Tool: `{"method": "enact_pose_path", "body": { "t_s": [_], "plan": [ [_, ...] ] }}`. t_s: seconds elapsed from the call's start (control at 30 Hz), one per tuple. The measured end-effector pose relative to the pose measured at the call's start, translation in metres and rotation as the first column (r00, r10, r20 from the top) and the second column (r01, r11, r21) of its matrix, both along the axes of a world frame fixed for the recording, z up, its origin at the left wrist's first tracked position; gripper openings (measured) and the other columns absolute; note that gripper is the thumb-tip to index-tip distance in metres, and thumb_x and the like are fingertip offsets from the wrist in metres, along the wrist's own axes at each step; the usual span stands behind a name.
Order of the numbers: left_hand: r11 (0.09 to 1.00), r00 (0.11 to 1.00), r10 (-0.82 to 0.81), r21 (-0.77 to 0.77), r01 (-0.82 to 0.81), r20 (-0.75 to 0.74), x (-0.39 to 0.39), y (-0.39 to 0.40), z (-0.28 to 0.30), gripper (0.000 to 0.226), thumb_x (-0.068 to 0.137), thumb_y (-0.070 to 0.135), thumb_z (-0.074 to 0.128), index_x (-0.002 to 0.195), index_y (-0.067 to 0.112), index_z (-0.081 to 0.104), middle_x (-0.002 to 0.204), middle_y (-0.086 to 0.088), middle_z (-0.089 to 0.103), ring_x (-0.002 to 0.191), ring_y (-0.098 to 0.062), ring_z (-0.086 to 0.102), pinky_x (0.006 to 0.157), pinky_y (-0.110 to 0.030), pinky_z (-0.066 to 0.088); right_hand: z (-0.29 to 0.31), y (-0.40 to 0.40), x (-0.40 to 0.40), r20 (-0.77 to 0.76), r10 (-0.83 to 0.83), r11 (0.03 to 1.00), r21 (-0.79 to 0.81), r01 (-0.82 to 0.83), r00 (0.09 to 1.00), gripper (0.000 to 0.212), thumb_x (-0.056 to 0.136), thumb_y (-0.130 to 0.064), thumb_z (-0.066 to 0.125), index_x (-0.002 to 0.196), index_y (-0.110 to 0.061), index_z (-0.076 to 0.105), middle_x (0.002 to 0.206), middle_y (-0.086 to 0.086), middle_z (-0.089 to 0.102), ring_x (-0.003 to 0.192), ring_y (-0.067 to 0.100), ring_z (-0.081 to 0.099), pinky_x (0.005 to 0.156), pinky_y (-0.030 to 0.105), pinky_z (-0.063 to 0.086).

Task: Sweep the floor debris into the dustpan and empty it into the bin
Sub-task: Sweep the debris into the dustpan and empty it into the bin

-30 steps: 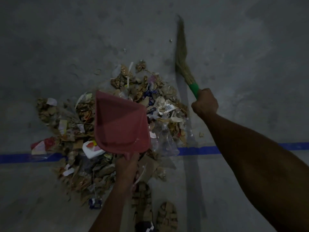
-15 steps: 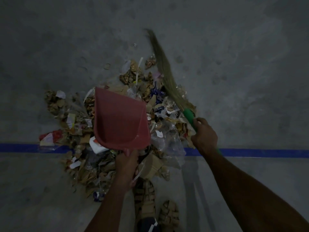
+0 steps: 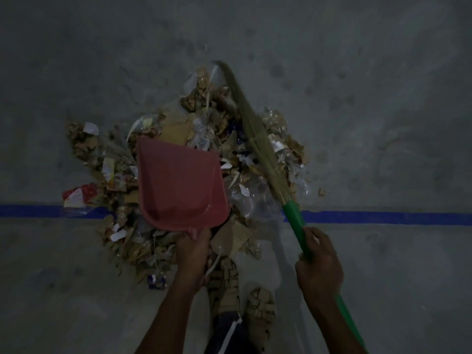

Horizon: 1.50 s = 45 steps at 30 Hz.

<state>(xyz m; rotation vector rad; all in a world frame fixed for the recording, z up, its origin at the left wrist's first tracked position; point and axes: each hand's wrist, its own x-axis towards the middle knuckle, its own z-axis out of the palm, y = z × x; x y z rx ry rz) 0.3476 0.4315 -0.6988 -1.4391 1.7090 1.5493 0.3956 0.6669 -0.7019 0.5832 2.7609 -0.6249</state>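
Head view, floor (image 3: 370, 72): grey concrete, dimly lit; blue line (image 3: 383, 217) is seen crossing left to right.
Debris (image 3: 255, 154): paper, cardboard and plastic scraps heaped mid-scene, straddling the line.
Dustpan (image 3: 178, 185): red, empty, mouth toward the far side, held over the pile's centre.
Broom (image 3: 252, 129): straw head laid across the pile's right part, green handle angled to near right.
Right hand (image 3: 318, 269): fist wrapped around the green handle.
Left hand (image 3: 192, 249): clenched on the dustpan's handle at the near edge.
Sandals (image 3: 260, 305): seen near, below the pile.
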Motion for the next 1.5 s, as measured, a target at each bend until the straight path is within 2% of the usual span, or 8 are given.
{"method": "enact_pose_path", "body": {
  "t_s": [0.13,0.27,0.57,0.67,0.9,1.23,1.37,1.5],
  "plan": [
    [1.000,0.999,-0.009,-0.005,0.009,0.033,0.006,-0.001,0.006,0.026,0.097,0.030,0.062,0.082,0.011,0.051,0.053,-0.005,0.045,0.034,-0.014,0.035,0.036,-0.016,0.027,0.004,0.002,0.022,-0.040,-0.144,0.989,-0.047,0.142,0.989,0.076,0.062,0.011,0.069,0.131,-0.020,0.062,0.135,-0.007,0.051,0.100,0.019,0.061,0.063,0.025,0.044],
    [0.999,0.998,-0.047,-0.018,0.047,0.046,0.018,0.004,0.008,0.037,0.099,0.028,0.060,0.067,0.011,0.050,0.045,-0.002,0.042,0.031,-0.013,0.033,0.036,-0.015,0.026,-0.010,0.011,0.030,-0.075,-0.191,0.980,-0.069,0.186,0.979,0.079,0.065,0.016,0.067,0.137,-0.015,0.057,0.136,-0.002,0.048,0.094,0.018,0.059,0.059,0.024,0.039],
    [1.000,1.000,-0.020,0.012,0.020,-0.006,0.075,0.022,0.017,0.031,0.096,0.024,0.066,0.068,0.014,0.056,0.053,-0.002,0.049,0.038,-0.013,0.042,0.038,-0.020,0.031,-0.039,0.044,0.039,0.218,-0.056,0.989,-0.120,0.084,0.974,0.061,0.071,0.006,0.064,0.130,-0.009,0.054,0.137,0.000,0.037,0.075,0.017,0.053,0.051,0.025,0.042],
    [1.000,0.999,0.019,0.021,-0.020,0.048,0.105,0.027,0.021,0.035,0.097,0.023,0.064,0.065,0.015,0.053,0.050,-0.001,0.048,0.033,-0.010,0.040,0.034,-0.017,0.029,-0.035,0.046,0.049,0.174,-0.022,0.985,-0.163,0.051,0.984,0.063,0.072,0.007,0.063,0.131,-0.012,0.055,0.136,0.000,0.040,0.088,0.022,0.057,0.063,0.034,0.054],
    [0.999,0.994,0.029,0.026,-0.032,0.102,0.177,0.023,0.020,0.043,0.098,0.011,0.057,0.056,0.006,0.046,0.045,-0.008,0.038,0.031,-0.015,0.034,0.042,-0.019,0.028,-0.017,0.049,0.092,-0.043,-0.031,0.971,-0.238,0.020,0.999,0.072,0.071,0.011,0.070,0.137,-0.011,0.054,0.134,0.003,0.046,0.089,0.007,0.050,0.061,0.015,0.036],
    [0.991,0.977,0.106,0.056,-0.118,0.184,0.242,0.038,0.016,0.025,0.092,0.010,0.058,0.069,0.006,0.050,0.047,-0.004,0.039,0.031,-0.013,0.031,0.036,-0.015,0.024,-0.018,0.032,0.103,-0.099,0.335,0.882,-0.318,-0.349,0.937,0.076,0.071,0.002,0.071,0.143,-0.011,0.049,0.139,0.002,0.048,0.100,0.019,0.056,0.071,0.032,0.054],
    [0.987,0.972,0.099,0.105,-0.124,0.213,0.281,0.051,0.023,0.016,0.093,0.011,0.057,0.080,0.008,0.048,0.042,0.003,0.041,0.030,-0.010,0.032,0.034,-0.015,0.023,-0.013,0.031,0.114,-0.090,0.563,0.773,-0.294,-0.562,0.821,0.076,0.075,-0.006,0.064,0.147,-0.012,0.043,0.138,0.006,0.047,0.093,0.031,0.061,0.063,0.040,0.057],
    [0.981,0.971,0.078,0.155,-0.114,0.226,0.331,0.066,0.038,0.029,0.091,0.013,0.058,0.063,0.010,0.048,0.042,-0.002,0.038,0.029,-0.013,0.028,0.038,-0.016,0.020,-0.004,0.033,0.127,-0.092,0.697,0.679,-0.234,-0.696,0.712,0.073,0.083,-0.013,0.064,0.150,-0.011,0.037,0.133,0.014,0.046,0.086,0.029,0.060,0.059,0.034,0.053]
  ]
}}
